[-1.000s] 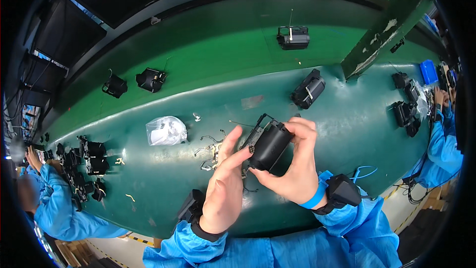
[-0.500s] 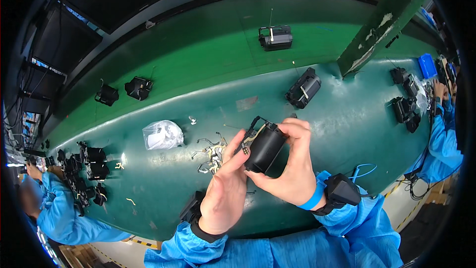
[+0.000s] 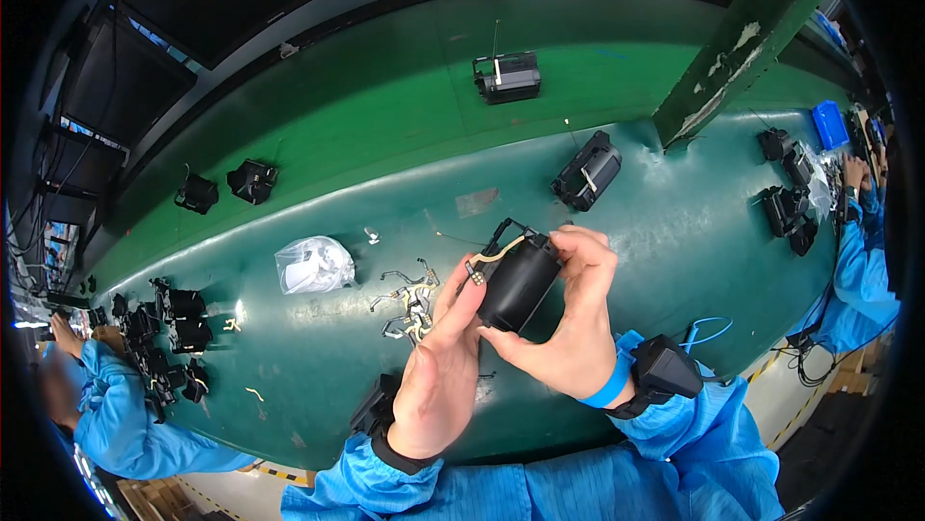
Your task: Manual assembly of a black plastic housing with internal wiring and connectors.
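Note:
A black, rounded plastic housing (image 3: 523, 285) with an open frame at its upper end is held tilted above the bench. My right hand (image 3: 578, 319) grips it, fingers at the upper right end and thumb at the lower end. My left hand (image 3: 445, 367) supports its left side, with the fingers partly hidden behind it. From the housing's top a pale flat cable (image 3: 498, 255) curves to a small contact pad (image 3: 476, 277) by my left fingertips. A thin wire also sticks out to the left. Just beyond my left hand lies a pile of loose cables (image 3: 412, 301).
A clear plastic bag (image 3: 316, 265) lies left of the cables. Similar black housings stand beyond (image 3: 588, 171) and on the far green ledge (image 3: 508, 77). More black parts (image 3: 183, 319) lie at left, near one co-worker; another works at far right. A green post (image 3: 737, 49) rises behind.
The pale cable now arches away from the housing's top, its contact pad slightly higher. The housing has shifted slightly right in my hands. The housing on the far ledge has moved left.

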A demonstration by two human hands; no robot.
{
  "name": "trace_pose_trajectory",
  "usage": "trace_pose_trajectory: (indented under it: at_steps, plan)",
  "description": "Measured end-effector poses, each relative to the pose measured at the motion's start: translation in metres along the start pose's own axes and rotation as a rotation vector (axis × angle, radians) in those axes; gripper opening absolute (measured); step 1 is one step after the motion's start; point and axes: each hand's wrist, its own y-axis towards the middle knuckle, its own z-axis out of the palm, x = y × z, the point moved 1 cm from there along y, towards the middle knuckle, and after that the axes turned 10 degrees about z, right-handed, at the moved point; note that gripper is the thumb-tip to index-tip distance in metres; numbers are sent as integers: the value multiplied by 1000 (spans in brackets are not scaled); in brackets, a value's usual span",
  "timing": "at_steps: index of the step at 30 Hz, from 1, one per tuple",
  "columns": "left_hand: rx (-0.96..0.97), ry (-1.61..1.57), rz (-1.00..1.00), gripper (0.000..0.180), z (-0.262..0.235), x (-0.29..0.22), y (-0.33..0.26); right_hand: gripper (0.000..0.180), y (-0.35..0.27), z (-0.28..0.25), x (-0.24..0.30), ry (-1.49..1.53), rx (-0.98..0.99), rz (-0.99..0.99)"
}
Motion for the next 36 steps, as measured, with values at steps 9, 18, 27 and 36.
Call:
trace_pose_trajectory:
  at_steps: [9, 18, 27, 36]
  plan:
    - [18, 218, -9, 77, 2, -5, -1, 84, 1, -3, 1, -233, -46, -73]
    - [-26, 388, 100, 75, -1, -9, 1, 83, 6, -3, 2, -75, 104, -120]
    - [-50, 455, 86, 70, -4, -8, 0, 86, 1, 2, -9, 215, 284, -22]
    - [-3, 471, 96, 72, -1, -11, 1, 82, 2, 3, -8, 178, 268, -44]
